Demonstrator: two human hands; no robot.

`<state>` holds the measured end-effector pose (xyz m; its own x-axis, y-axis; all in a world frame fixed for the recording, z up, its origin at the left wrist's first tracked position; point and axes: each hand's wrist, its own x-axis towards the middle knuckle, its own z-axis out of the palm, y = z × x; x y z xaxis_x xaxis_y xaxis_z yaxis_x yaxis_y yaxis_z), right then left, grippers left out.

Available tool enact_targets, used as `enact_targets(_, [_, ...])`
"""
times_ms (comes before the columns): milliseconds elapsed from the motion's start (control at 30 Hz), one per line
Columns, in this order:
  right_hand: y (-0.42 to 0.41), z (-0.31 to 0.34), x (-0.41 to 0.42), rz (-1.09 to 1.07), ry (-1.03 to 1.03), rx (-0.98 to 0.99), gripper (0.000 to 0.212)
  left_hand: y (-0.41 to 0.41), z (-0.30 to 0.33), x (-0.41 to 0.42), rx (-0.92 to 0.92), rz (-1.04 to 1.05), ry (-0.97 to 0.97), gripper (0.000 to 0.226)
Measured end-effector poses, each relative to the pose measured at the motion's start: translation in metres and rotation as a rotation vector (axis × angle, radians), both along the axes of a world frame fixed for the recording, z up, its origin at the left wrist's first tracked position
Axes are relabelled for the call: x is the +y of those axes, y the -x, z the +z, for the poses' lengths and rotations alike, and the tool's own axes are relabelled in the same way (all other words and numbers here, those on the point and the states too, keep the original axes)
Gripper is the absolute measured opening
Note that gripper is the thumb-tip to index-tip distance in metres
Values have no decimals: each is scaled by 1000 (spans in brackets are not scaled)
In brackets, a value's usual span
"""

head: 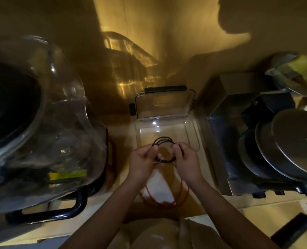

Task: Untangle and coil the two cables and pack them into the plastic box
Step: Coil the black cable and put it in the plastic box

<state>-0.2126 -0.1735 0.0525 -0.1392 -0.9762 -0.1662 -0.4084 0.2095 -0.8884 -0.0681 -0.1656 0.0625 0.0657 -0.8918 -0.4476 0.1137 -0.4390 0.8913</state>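
A black cable is wound into a small coil that I hold up just above the near rim of the clear plastic box. My left hand pinches the coil's left side and my right hand pinches its right side, with the cable's end at the fingertips. The box stands open and holds nothing, its lid tilted back against the wall. A red cable lies in loose loops on the counter under my wrists, partly over a white cloth.
A large clear-domed appliance with a black handle fills the left side. A metal machine with round steel lids stands at the right. A bagged yellow item sits at the far right. The wall rises directly behind the box.
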Motion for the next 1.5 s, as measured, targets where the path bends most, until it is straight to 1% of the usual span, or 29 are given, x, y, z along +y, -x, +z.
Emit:
enact_targets(133, [5, -11, -20, 2, -7, 13, 28, 4, -14, -13, -127, 79, 63, 21])
enact_targets(200, [3, -16, -31, -17, -22, -4, 27, 5, -21, -20, -273, 117, 90, 19])
enact_targets(267, [0, -23, -40, -1, -69, -7, 25, 6, -24, -26, -419, 153, 115, 23])
enact_targets(333, [-2, -27, -49, 33, -155, -28, 21, 6, -30, -32, -444, 171, 108, 26])
enact_targets(400, [-4, -31, -58, 55, -225, -45, 18, 5, -38, -41, -486, 160, 82, 25])
enact_targets(500, [-7, -43, -72, 50, -252, -20, 16, 7, -45, -53, -571, 99, 57, 20])
enact_targets(567, [-9, -57, -81, -26, -251, -6, 11, 10, -51, -62, -581, 73, -8, 22])
enact_targets(600, [-9, -64, -85, -65, -260, -5, 10, 12, -54, -66, -557, 71, -60, 23])
enact_targets(700, [-14, -76, -99, -122, -289, -6, 4, 17, -63, -76, -339, 123, -220, 23])
enact_targets(833, [-22, -85, -114, -74, -303, 1, 19, 17, -69, -93, -150, 126, -436, 25])
enact_targets(900, [-23, -89, -120, -31, -338, 13, 24, 17, -72, -99, 32, 181, -549, 30])
enact_targets(967, [-24, -96, -125, 8, -368, -3, 25, 15, -78, -104, 142, 278, -612, 34])
enact_targets(1067, [-26, -103, -130, 58, -440, -14, 29, 15, -84, -109, 163, 328, -605, 36])
enact_targets(1200, [-32, -108, -135, 70, -496, -82, 31, 17, -79, -118, 154, 380, -579, 40])
enact_targets(1300, [-34, -108, -136, 97, -538, -112, 30, 19, -78, -119, 145, 393, -574, 42])
enact_targets(1400, [-34, -106, -136, 124, -548, -120, 36, 20, -78, -117, 105, 388, -581, 51])
enact_targets(1500, [-33, -108, -136, 145, -549, -129, 33, 22, -80, -119, 92, 369, -606, 61])
